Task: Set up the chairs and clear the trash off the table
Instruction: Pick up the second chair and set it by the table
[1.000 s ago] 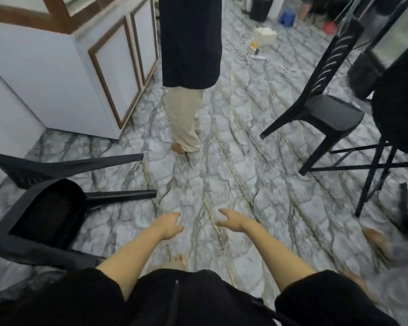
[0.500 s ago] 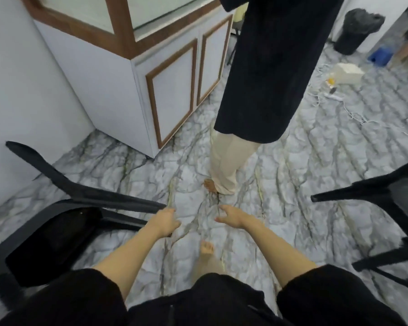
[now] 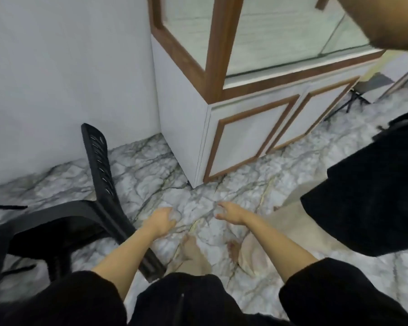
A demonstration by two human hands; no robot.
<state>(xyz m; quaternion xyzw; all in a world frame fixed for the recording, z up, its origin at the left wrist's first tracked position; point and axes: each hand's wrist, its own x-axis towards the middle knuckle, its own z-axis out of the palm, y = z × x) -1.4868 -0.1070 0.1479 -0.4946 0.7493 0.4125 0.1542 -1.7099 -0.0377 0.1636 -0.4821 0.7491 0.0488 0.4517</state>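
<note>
The black chair (image 3: 64, 222) lies tipped on the floor at lower left, just left of the left hand (image 3: 160, 222). The right hand (image 3: 231, 214) hovers at centre. Both hands are loosely open and empty.

Chair (image 3: 99, 165) black matt plastic; floor (image 3: 151, 165) glossy marble; cabinet (image 3: 245, 135) wood-trimmed, glass-paned.

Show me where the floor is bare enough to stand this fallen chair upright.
Bare marble floor lies between the fallen chair, the wall and the cabinet. It is crowded on the right, where another person stands close.
</note>
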